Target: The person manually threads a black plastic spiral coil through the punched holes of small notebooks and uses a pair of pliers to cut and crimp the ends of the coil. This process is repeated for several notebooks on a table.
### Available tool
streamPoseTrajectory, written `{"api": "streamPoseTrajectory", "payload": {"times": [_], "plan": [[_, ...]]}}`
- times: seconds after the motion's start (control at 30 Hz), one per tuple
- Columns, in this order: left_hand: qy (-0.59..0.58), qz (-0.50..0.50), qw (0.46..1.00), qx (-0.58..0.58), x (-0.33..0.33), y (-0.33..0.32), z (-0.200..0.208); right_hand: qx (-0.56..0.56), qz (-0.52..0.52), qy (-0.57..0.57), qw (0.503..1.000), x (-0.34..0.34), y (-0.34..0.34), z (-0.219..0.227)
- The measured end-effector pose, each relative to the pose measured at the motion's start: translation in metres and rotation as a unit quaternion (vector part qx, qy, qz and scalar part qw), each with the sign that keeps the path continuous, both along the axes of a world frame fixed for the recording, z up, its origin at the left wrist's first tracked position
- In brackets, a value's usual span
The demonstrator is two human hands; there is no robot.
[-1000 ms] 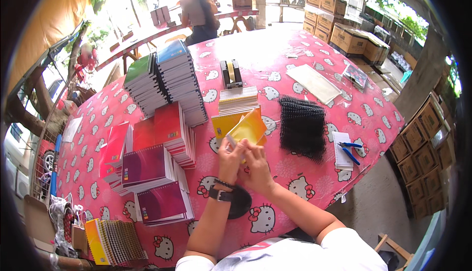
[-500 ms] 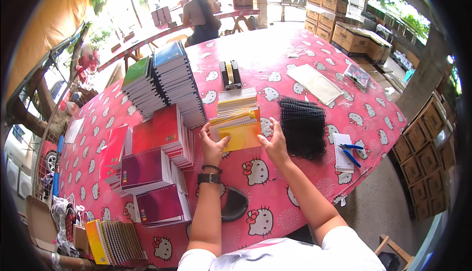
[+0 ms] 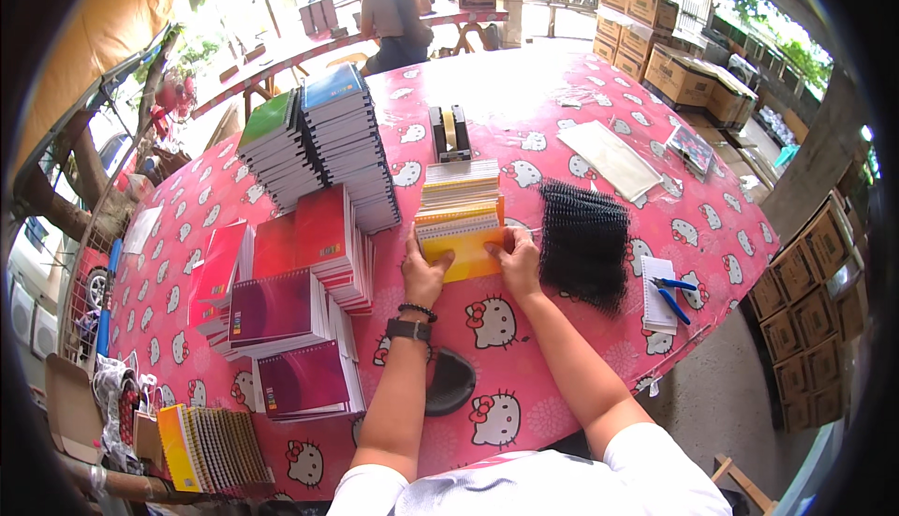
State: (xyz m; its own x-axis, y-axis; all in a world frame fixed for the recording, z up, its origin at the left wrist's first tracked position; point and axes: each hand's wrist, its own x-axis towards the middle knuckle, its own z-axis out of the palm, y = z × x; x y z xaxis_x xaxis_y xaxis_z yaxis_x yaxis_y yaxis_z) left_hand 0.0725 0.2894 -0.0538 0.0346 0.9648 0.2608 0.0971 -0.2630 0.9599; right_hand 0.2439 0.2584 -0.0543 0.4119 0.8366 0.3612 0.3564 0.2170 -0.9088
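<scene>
Between my hands is an unbound yellow notebook (image 3: 465, 256) with a row of punched holes along its top edge, at the near end of a pile of white-and-yellow page stacks (image 3: 459, 188). My left hand (image 3: 428, 270) grips its left side, thumb on the yellow cover and fingers behind. On the right side my right hand (image 3: 515, 259) holds it the same way, thumb bent over the front. A sheaf of black spiral binding coils (image 3: 585, 246) lies just right of my right hand. Beyond the pile stands a tape dispenser (image 3: 450, 134).
Tall stacks of spiral notebooks (image 3: 351, 155), red notebooks (image 3: 323, 235) and purple notebooks (image 3: 304, 380) fill the left. Blue-handled cutters (image 3: 672, 301) rest on a small white notepad (image 3: 657, 282) at right. A dark oval object (image 3: 451, 383) lies near my left forearm. Someone sits at a far table.
My right hand has closed in around the yellow notebook's right side, its fingers now curled rather than stretched. My left hand keeps its hold. The whole view has shifted slightly.
</scene>
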Motion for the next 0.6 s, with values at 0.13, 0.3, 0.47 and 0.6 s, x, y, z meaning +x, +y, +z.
{"api": "streamPoseTrajectory", "payload": {"times": [0.13, 0.3, 0.47, 0.6], "plan": [[0.086, 0.100, 0.990, 0.040, -0.006, -0.014, 0.004, -0.013, -0.011, -0.038, 0.999, 0.005, -0.002, 0.005], [0.066, 0.141, 0.983, 0.093, -0.011, -0.047, 0.021, 0.091, 0.041, -0.097, 0.990, -0.008, -0.037, 0.038], [-0.043, -0.020, 0.999, 0.008, -0.030, -0.052, -0.001, 0.048, 0.164, 0.057, 0.984, -0.016, -0.084, 0.028], [-0.087, -0.048, 0.995, -0.006, -0.015, -0.068, -0.002, 0.046, 0.149, 0.175, 0.972, -0.019, -0.096, 0.032]]}}
